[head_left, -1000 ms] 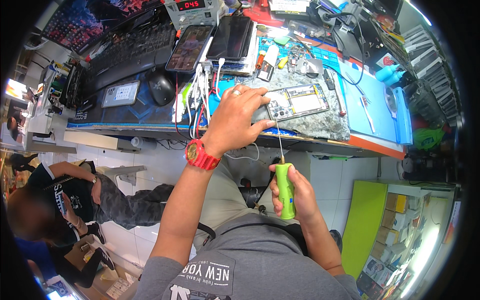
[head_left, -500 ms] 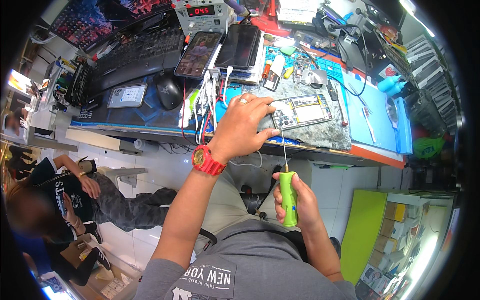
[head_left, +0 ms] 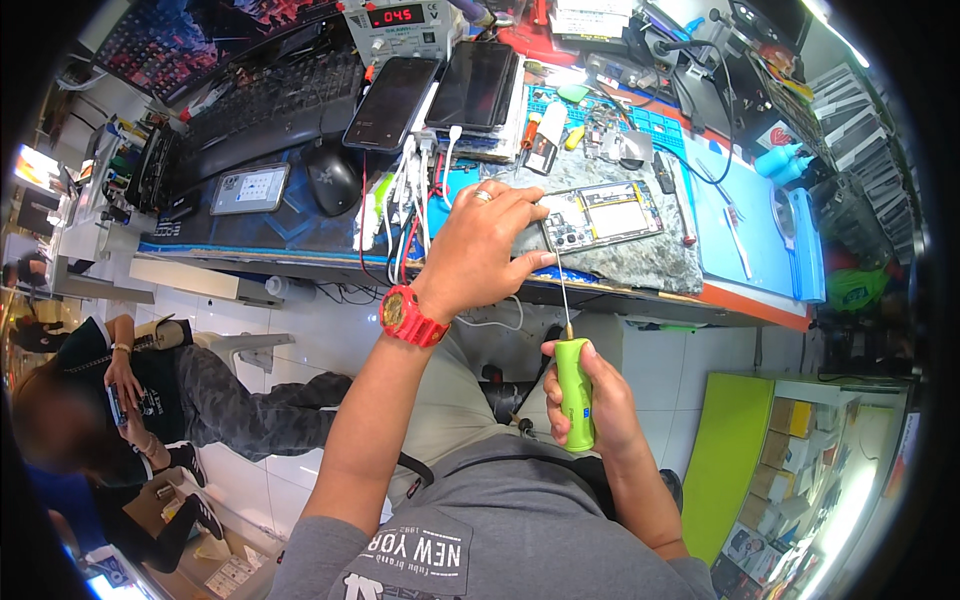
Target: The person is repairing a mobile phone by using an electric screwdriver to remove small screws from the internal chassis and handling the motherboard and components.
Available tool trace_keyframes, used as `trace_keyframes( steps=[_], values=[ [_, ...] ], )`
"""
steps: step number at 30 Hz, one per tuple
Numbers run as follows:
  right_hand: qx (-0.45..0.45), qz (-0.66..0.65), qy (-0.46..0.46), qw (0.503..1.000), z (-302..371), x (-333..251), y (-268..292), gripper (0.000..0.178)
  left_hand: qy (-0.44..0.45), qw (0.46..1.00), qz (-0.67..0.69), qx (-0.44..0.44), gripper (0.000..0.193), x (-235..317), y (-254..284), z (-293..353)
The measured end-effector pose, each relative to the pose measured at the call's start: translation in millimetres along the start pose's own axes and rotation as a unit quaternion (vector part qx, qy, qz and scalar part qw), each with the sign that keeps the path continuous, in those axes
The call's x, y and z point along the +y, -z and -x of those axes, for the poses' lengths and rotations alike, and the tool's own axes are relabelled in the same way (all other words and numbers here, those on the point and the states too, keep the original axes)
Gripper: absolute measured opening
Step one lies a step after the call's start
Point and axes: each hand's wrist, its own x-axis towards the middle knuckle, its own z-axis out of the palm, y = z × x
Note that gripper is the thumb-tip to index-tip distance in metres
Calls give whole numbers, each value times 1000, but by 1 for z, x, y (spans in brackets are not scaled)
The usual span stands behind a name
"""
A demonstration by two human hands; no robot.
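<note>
Lime green is the handle of the slim tool (head_left: 573,395) in the head view, and the right hand (head_left: 600,402) has its fingers wrapped firmly around it, below the front edge of the workbench (head_left: 340,272). Its thin metal shaft runs away from the person and slightly to the left, up to the near left corner of the opened phone (head_left: 612,218); whether the tip touches the phone or stops just short cannot be told. The phone, its inner parts showing, lies on the grey stone-patterned mat (head_left: 665,268), its long axis running left to right and rising a little toward the right, so the shaft meets it nearly crosswise. From the right hand's fingers the phone lies well ahead, with only the tool bridging the gap; the left hand (head_left: 482,248) is much the nearer. That hand comes in from the left, thumb and fingers parted around the phone's left end, the thumb close by the tool's tip; how hard they press, if at all, does not show. A red watch (head_left: 408,316) sits on the left wrist. White cables (head_left: 402,200) bunch up to the left of this hand, and a blue mat (head_left: 722,262) spreads to the right of the grey one.
</note>
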Motion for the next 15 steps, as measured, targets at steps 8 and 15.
trace_keyframes(
  steps=[8,15],
  values=[
    [-6,-13,-18,1000,-1,-5,0,60,1,1000,0,-3,44,0,1,0],
    [-10,-19,-19,1000,-3,-5,1,61,-2,1000,-1,-10,45,0,0,0]
  ],
)
